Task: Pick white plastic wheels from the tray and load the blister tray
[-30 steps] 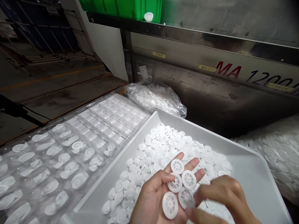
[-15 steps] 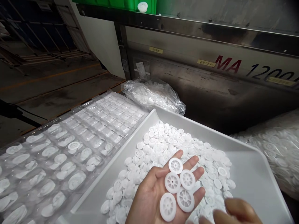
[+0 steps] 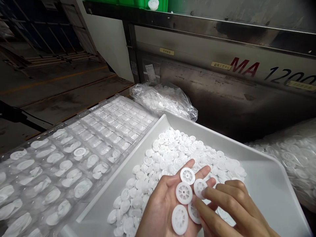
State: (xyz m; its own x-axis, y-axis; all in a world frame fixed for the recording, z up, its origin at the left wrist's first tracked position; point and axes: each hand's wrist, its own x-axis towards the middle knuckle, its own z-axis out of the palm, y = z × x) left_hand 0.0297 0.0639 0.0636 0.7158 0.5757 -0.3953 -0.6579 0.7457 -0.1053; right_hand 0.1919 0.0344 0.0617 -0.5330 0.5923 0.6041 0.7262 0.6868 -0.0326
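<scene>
My left hand [image 3: 160, 207] is palm up with its fingers stretched out, and several white plastic spoked wheels lie on it. One wheel [image 3: 187, 176] rests near the base of the fingers, another wheel [image 3: 184, 193] sits just below it, and a third wheel [image 3: 179, 219] lies near the heel of the palm. Fingertips of my right hand [image 3: 229, 204] touch a wheel [image 3: 199, 187] at the right side of the palm and partly cover one more wheel [image 3: 194, 212]. The right fingers are apart. Beneath both hands, a grey bin [image 3: 266, 184] contains a heap of similar white wheels [image 3: 172, 151].
Left of the bin is a clear compartment tray [image 3: 103, 133], with white pieces in its nearer pockets. A clear bag of white parts [image 3: 165, 100] lies behind, and another bag [image 3: 296, 158] is at the right. A metal ledge [image 3: 222, 26] crosses above, bearing a green crate [image 3: 128, 4].
My right hand has moved up and left from the lower edge onto the wheels in my left palm. The left hand stays nearly in place with the wheels on it.
</scene>
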